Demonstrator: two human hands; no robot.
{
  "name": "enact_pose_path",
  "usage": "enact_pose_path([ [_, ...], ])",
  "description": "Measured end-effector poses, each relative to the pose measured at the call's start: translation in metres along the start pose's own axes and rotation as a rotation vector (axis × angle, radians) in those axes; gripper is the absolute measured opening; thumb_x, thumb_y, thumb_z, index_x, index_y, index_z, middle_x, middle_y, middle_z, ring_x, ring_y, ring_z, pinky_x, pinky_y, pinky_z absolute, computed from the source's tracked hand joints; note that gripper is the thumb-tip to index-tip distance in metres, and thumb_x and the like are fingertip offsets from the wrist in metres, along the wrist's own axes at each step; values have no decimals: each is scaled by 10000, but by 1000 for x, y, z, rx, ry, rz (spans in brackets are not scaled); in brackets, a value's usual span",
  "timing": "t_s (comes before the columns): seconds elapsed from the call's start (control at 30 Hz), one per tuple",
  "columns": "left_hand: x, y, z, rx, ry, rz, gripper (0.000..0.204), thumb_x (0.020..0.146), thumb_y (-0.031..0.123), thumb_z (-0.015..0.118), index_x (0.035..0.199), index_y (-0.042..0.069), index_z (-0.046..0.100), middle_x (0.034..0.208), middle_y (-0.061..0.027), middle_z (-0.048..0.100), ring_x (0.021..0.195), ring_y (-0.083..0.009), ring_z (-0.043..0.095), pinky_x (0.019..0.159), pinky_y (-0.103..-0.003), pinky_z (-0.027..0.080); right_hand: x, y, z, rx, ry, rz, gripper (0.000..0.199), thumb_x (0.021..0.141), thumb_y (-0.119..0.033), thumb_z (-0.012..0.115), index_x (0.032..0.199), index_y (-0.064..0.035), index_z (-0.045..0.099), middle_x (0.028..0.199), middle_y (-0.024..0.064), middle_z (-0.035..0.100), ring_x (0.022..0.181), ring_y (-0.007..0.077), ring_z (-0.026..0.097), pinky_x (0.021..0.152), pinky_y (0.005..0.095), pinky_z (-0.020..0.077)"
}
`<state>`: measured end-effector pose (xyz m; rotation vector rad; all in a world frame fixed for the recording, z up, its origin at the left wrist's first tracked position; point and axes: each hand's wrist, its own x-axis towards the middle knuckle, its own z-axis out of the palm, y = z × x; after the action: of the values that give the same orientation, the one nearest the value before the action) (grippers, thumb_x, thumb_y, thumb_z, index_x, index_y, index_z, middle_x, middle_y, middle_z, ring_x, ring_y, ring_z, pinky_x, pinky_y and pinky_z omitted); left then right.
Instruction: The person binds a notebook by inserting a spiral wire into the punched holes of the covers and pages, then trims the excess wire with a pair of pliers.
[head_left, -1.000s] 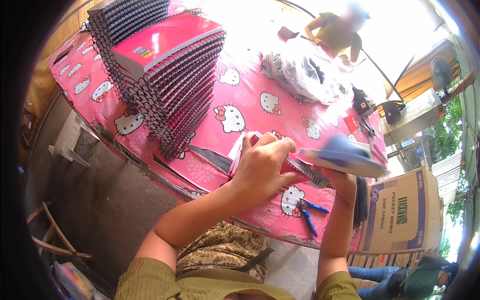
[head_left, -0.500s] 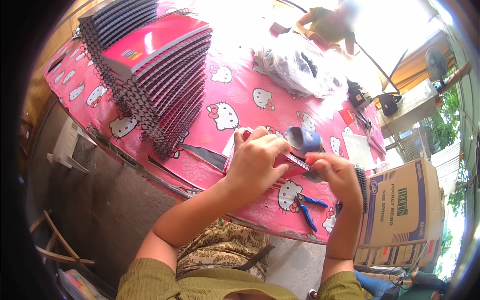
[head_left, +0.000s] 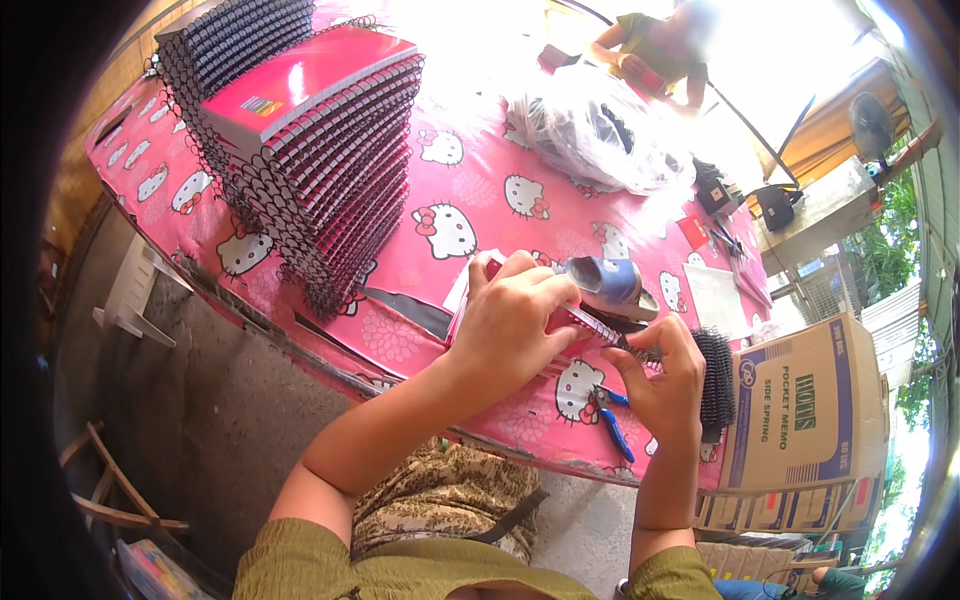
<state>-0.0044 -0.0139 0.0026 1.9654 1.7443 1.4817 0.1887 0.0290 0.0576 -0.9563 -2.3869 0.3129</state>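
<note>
My left hand (head_left: pixel 512 318) is closed around a small red-covered notebook (head_left: pixel 566 322), holding it just above the table near its front edge. Along the notebook's right-hand edge runs a wire spiral (head_left: pixel 602 328). The thumb and fingers of my right hand (head_left: pixel 664 378) pinch the near end of that spiral; the fingers hide the exact tip. Blue-handled pliers (head_left: pixel 612 425) lie on the table below, one handle reaching toward my right hand. A bundle of black coils (head_left: pixel 714 385) is just right of that hand. Behind the notebook sits a blue slipper (head_left: pixel 608 280).
A tall stack of red spiral notebooks (head_left: pixel 310 85) stands at the left on the pink patterned table (head_left: pixel 385 335). Clear plastic bags (head_left: pixel 600 130) are heaped at the back. A cardboard box (head_left: pixel 810 405) stands at the right. Across the table a person (head_left: pixel 650 60) holds something red.
My right hand has shifted slightly down and its fingers have curled closer to the spiral. More of the slipper and the coil bundle shows. My left hand has stayed on the notebook.
</note>
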Motion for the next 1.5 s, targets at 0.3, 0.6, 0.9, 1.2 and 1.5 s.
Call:
enact_pose_path([
  [0.3, -1, 2, 0, 36, -2, 1, 236, 681, 207, 804, 878, 155, 685, 887, 53, 658, 941, -158, 552, 912, -433, 291, -9, 7, -1, 98, 10, 113, 211, 759, -130, 792, 825, -15, 628, 743, 115, 593, 700, 252, 617, 645, 341, 477],
  [0.6, -1, 3, 1, 54, 19, 12, 228, 690, 248, 806, 867, 166, 690, 854, 58, 652, 921, -152, 552, 858, -380, 310, 4, 1, 11, 63, 118, -62, 219, 797, -61, 706, 1010, -29, 668, 841, 125, 620, 799, 290, 597, 725, 369, 469],
  [0.9, -8, 2, 4, 19, 68, 43, 227, 714, 241, 793, 933, 210, 745, 856, 76, 643, 921, -141, 539, 843, -373, 286, -4, -12, 21, 37, 173, 83, 217, 720, -42, 773, 904, -16, 661, 814, 107, 609, 741, 255, 595, 677, 365, 476],
  [1.2, -8, 1, 6, 31, 112, 73, 231, 704, 224, 790, 930, 215, 749, 859, 75, 645, 918, -144, 538, 845, -374, 283, 7, -18, 21, 80, 130, 86, 202, 782, -112, 756, 932, -16, 664, 863, 110, 634, 701, 215, 605, 666, 341, 487],
  [1.5, -8, 2, 6, 57, 113, 58, 272, 687, 181, 784, 955, 200, 741, 876, 73, 654, 918, -141, 543, 845, -371, 292, 7, -19, 21, 56, 76, 50, 177, 782, -27, 728, 940, 4, 653, 865, 118, 642, 788, 263, 647, 708, 355, 504],
])
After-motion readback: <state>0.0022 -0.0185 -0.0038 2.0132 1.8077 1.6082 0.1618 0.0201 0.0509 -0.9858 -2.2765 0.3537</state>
